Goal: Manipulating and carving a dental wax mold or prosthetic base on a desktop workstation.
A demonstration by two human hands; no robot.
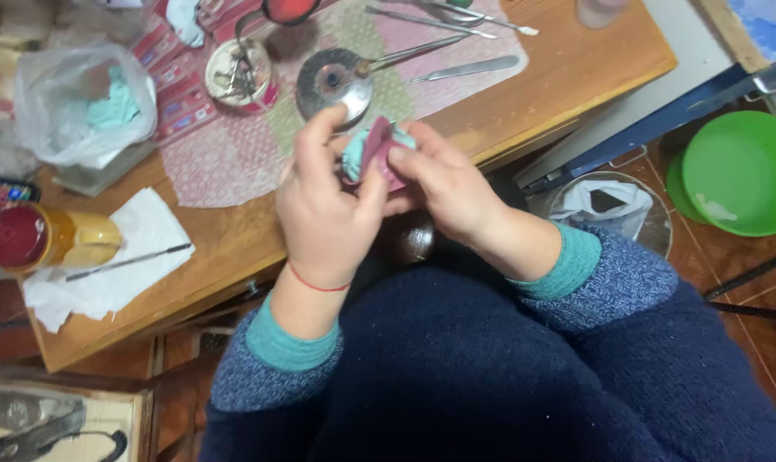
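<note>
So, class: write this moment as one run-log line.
left hand: grips pink-and-teal piece | right hand: pinches same piece | place: above wooden table edge | nearby: round metal dish

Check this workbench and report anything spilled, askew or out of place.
Nothing is spilled or broken. One oddity: a thin metal tool lies loose on a crumpled paper towel near the table's edge. Both hands, left and right, hold a pink-and-teal piece.
</note>
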